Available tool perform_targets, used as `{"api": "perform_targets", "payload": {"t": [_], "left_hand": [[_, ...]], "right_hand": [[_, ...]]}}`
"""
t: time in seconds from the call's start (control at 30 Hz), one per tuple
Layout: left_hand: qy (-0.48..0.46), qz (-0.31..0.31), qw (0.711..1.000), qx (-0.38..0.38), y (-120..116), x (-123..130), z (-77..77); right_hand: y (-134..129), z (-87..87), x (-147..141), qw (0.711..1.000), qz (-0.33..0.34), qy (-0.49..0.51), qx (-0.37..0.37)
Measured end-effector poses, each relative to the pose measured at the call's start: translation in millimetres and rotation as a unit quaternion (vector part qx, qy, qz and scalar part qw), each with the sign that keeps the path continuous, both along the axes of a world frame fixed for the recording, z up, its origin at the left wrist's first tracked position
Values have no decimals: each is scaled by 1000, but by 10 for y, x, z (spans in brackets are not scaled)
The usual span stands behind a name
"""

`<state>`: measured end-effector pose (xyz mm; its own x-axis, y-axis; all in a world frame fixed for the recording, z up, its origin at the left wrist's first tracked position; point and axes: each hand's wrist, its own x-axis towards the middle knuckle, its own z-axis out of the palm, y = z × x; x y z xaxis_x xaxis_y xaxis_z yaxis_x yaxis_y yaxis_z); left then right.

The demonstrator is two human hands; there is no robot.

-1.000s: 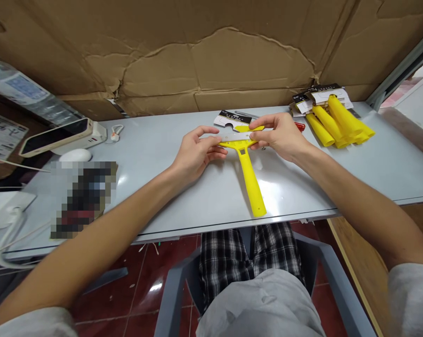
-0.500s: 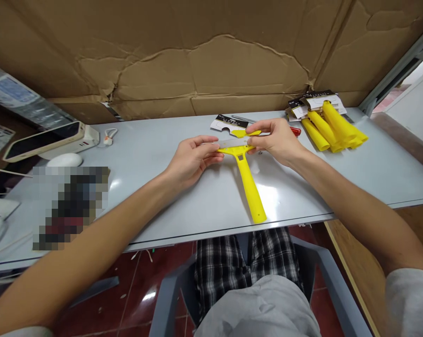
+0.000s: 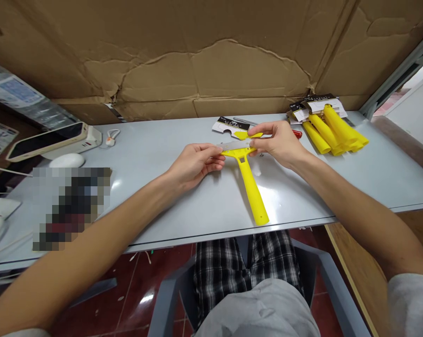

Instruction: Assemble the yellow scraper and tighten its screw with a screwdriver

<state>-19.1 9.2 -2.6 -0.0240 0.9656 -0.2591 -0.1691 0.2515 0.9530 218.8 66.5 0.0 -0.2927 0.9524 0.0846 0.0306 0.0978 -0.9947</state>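
Note:
A yellow scraper points its handle down toward the table's front edge, with a flat metal blade along its head. My left hand is closed, thumb and index finger pinching the left end of the head. At the right end, my right hand grips the head and blade between thumb and fingers. A small yellow piece lies just beyond the blade, by my right fingertips; whether they hold it I cannot tell. Behind it rests a black-and-white card.
Several yellow scraper handles with cards lie at the back right. A red-handled tool is partly hidden behind my right hand. On the left are a phone, a white mouse and cables. Cardboard stands along the back.
Both hands stay on the scraper head. My left fingers have shifted slightly at the left end; the whole view has moved a little.

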Motion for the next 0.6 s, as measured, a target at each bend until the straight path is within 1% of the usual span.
{"api": "perform_targets", "payload": {"t": [0.17,0.3,0.37,0.6], "left_hand": [[0,-12,1000,16,-9,2,-20],[16,-1,1000,20,4,9,-30],[29,6,999,33,7,14,-24],[51,33,996,69,-12,48,32]], "right_hand": [[8,-3,10,1000,-3,0,2],[0,-28,5,1000,4,7,-3],[-6,-31,-6,1000,7,17,-6],[9,29,1,997,14,25,-66]]}}
